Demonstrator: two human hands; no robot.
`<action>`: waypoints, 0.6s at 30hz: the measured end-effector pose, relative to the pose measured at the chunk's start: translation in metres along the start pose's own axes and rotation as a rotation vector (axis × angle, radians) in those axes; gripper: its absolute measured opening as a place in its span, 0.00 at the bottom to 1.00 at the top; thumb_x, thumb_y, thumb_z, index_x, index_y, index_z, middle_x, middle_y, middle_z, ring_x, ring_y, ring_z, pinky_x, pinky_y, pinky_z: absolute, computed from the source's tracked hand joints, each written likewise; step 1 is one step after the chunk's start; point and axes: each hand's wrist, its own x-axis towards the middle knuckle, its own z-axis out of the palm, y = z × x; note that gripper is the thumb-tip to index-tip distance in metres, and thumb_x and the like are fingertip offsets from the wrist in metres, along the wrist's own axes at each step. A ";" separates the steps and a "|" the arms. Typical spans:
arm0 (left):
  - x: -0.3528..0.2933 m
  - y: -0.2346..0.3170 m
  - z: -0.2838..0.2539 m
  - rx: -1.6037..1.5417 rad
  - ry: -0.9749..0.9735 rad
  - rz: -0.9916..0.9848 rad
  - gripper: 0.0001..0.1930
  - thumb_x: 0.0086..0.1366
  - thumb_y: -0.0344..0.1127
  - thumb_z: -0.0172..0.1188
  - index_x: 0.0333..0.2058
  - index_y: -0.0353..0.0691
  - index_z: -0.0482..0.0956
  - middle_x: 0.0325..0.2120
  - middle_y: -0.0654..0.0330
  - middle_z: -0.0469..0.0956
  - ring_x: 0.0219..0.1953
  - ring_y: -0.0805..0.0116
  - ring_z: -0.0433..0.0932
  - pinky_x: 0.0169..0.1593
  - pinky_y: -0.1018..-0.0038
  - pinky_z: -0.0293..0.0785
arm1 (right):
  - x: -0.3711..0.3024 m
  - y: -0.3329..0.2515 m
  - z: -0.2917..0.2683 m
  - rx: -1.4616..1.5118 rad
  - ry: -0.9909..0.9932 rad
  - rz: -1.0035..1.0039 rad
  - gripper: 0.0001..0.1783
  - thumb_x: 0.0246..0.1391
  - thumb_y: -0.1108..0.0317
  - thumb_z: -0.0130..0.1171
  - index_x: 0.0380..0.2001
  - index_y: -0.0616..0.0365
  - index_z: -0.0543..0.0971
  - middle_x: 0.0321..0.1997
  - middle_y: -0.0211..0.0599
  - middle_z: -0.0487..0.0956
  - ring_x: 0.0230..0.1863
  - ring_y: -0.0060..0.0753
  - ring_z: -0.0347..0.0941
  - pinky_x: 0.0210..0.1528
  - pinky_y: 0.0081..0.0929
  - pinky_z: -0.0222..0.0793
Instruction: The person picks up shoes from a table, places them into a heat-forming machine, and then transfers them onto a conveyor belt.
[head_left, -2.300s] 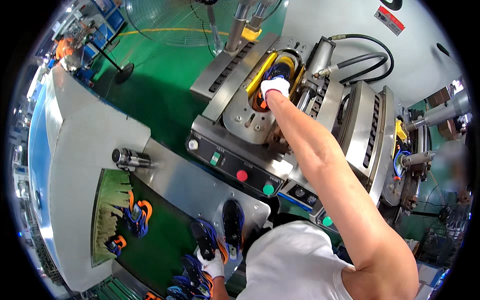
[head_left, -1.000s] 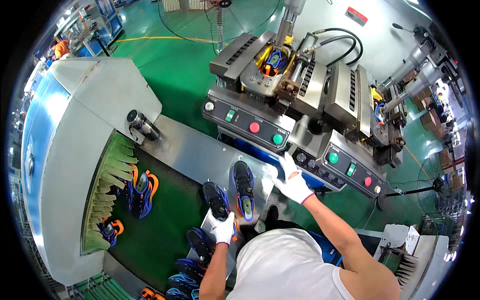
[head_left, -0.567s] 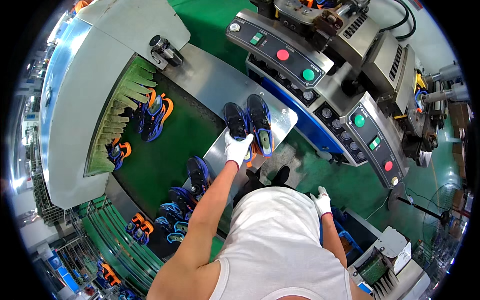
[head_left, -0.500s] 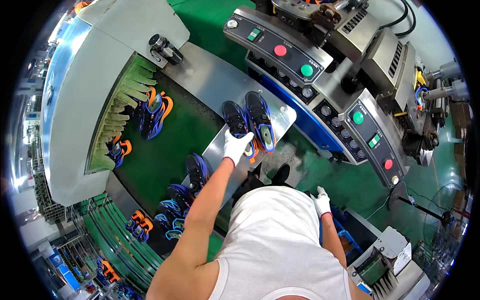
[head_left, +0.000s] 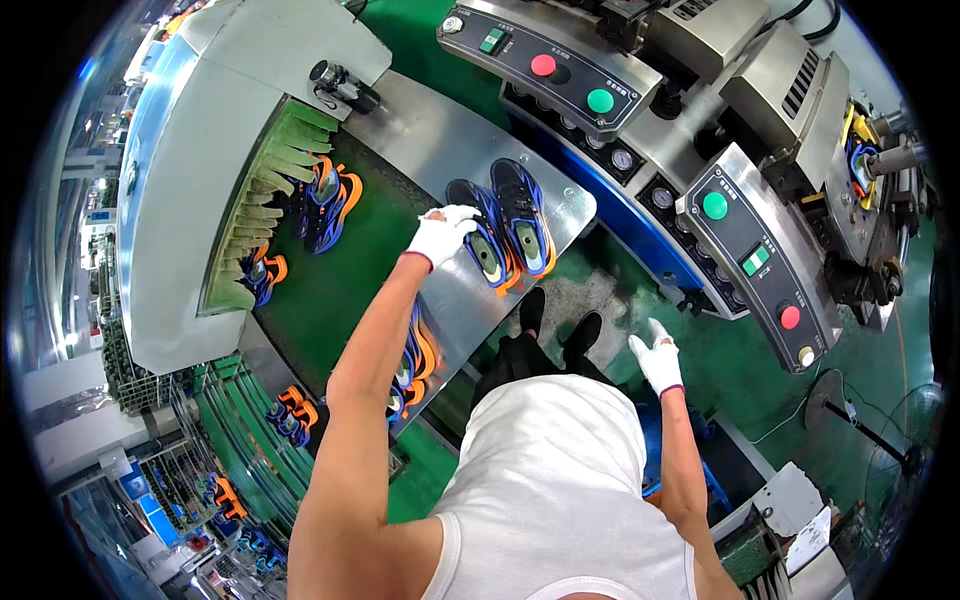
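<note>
Two dark blue shoes with orange soles lie side by side on the steel table (head_left: 440, 150): the left shoe (head_left: 480, 243) and the right shoe (head_left: 522, 215). My left hand (head_left: 441, 234), in a white glove, rests against the left shoe's outer side, fingers curled on it. My right hand (head_left: 658, 357), also gloved, hangs free beside my body over the green floor, fingers apart and holding nothing.
A green conveyor belt (head_left: 330, 280) carries more blue-and-orange shoes (head_left: 328, 196) out of a grey tunnel with green flaps (head_left: 262, 190). More shoes (head_left: 412, 365) lie under my left arm. A press machine with red and green buttons (head_left: 572, 82) stands behind the table.
My view has swung from the press machine down to the table. My left hand has stayed at the left shoe, sliding to its side; my right hand has dropped to my side.
</note>
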 end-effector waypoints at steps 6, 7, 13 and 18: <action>0.009 -0.002 -0.019 -0.040 -0.091 0.020 0.17 0.65 0.42 0.64 0.50 0.44 0.85 0.46 0.52 0.85 0.52 0.53 0.81 0.57 0.64 0.75 | 0.003 -0.044 0.011 0.007 -0.063 -0.075 0.38 0.56 0.57 0.69 0.65 0.66 0.72 0.66 0.57 0.74 0.68 0.51 0.70 0.70 0.40 0.65; 0.004 -0.008 -0.017 -0.133 -0.120 -0.048 0.18 0.65 0.44 0.64 0.50 0.44 0.85 0.48 0.51 0.85 0.54 0.52 0.80 0.58 0.63 0.74 | -0.001 -0.070 0.009 0.000 -0.128 0.015 0.38 0.56 0.56 0.69 0.65 0.65 0.71 0.66 0.59 0.74 0.69 0.51 0.70 0.70 0.39 0.64; -0.010 -0.002 0.002 -0.107 0.099 -0.026 0.21 0.66 0.47 0.63 0.53 0.43 0.83 0.52 0.51 0.82 0.57 0.51 0.79 0.62 0.61 0.72 | 0.048 -0.121 0.058 0.205 -0.135 -0.258 0.44 0.56 0.56 0.69 0.68 0.69 0.65 0.68 0.59 0.72 0.71 0.48 0.68 0.71 0.37 0.63; -0.055 0.012 0.064 -0.274 0.482 -0.170 0.40 0.59 0.48 0.70 0.66 0.36 0.66 0.61 0.40 0.70 0.64 0.42 0.70 0.66 0.55 0.67 | 0.086 -0.229 0.099 -0.077 -0.039 -0.386 0.48 0.50 0.55 0.71 0.68 0.72 0.64 0.66 0.64 0.72 0.70 0.58 0.67 0.70 0.38 0.64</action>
